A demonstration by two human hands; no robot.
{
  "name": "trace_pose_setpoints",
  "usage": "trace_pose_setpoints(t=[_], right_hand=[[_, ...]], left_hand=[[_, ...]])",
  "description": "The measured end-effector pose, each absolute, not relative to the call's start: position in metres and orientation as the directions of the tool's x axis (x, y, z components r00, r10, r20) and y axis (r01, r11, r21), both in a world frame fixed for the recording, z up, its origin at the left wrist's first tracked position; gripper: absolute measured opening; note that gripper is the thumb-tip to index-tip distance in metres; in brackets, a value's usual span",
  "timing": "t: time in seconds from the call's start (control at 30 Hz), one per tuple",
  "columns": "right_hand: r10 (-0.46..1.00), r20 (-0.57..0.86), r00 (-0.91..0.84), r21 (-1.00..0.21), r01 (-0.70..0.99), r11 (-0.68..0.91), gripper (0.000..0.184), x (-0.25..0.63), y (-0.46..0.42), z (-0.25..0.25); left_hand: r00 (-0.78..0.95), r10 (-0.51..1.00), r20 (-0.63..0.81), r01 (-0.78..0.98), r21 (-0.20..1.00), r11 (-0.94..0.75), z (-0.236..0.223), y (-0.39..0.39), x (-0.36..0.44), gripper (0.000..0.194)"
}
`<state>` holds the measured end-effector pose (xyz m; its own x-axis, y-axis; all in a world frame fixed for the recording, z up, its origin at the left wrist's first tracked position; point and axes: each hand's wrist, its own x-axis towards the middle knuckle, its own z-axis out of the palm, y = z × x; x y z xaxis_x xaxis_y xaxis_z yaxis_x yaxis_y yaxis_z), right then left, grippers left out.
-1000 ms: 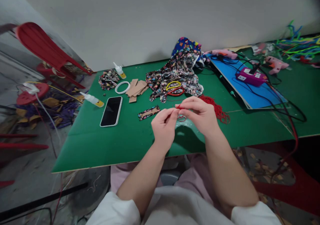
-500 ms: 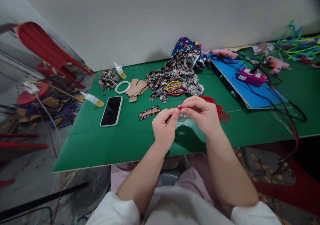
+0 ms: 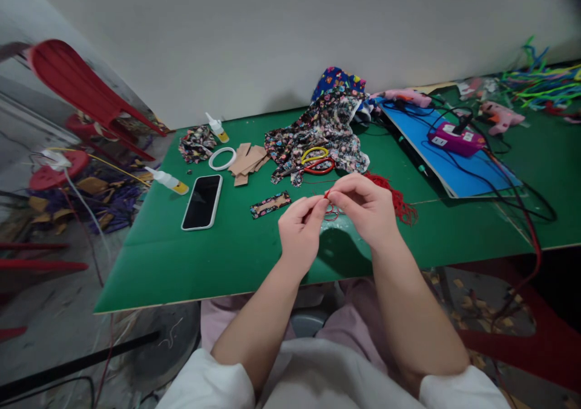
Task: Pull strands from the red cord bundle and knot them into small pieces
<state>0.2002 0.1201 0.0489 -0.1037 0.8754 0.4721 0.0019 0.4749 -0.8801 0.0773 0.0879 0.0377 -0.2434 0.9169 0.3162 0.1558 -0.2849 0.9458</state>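
Observation:
Over the green table, my left hand (image 3: 299,226) and my right hand (image 3: 365,206) meet, fingertips pinched together on a thin red cord (image 3: 331,214). A loop of the cord hangs below the fingers; the part between the fingertips is mostly hidden. Behind my right hand lies a bundle of red strands (image 3: 399,200). Just beyond the hands are scissors (image 3: 319,166) with red and yellow handles. Left of my left hand lies a cardboard strip edged with floral cloth (image 3: 270,205).
A phone (image 3: 202,202), two glue bottles (image 3: 167,181), a white ring (image 3: 222,158) and cardboard strips (image 3: 247,162) lie to the left. Floral fabric (image 3: 318,127) is heaped at the back. Rightward are a blue folder (image 3: 472,167), a purple box (image 3: 456,140), pink glue guns (image 3: 502,117) and cables.
Both hands stay pinched on the red cord, with only a slight shift of the fingers. The cord's hanging loop has moved a little. The things on the table look the same.

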Motion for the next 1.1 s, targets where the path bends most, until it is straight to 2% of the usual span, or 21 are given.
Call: trace_pose_setpoints(t=[0.13,0.17,0.3,0.4,0.77,1.1], right_hand=[[0.893,0.441,-0.087,-0.897,-0.049,0.439,0.002,0.1987,0.1207,0.0472],[0.907,0.409,-0.101,-0.912,-0.077,0.403,0.002,0.1985,0.1211,0.0468],[0.929,0.301,-0.215,-0.947,-0.181,0.265,0.023,0.1973,0.1231,0.0451],[0.924,0.305,-0.229,-0.939,-0.233,0.252,0.021,0.1957,0.1239,0.044],[0.925,0.29,-0.244,-0.933,-0.287,0.217,0.018,0.1972,0.1244,0.0426],[0.929,0.326,-0.175,-0.914,-0.31,0.262,0.016,0.1957,0.1231,0.0454]], left_hand=[[-0.261,0.925,0.275,0.068,0.961,-0.267,0.0351,0.0895,0.0784,0.02],[-0.268,0.93,0.252,0.012,0.966,-0.258,0.0344,0.0902,0.0788,0.019],[-0.23,0.969,0.085,-0.306,0.939,-0.155,0.0342,0.0932,0.0795,0.021],[-0.158,0.987,-0.012,-0.431,0.9,-0.058,0.0374,0.0942,0.0788,0.026],[-0.05,0.997,0.051,-0.373,0.925,-0.066,0.038,0.0941,0.0719,0.02],[-0.026,0.999,0.03,-0.379,0.925,-0.038,0.0403,0.0938,0.0719,0.021]])
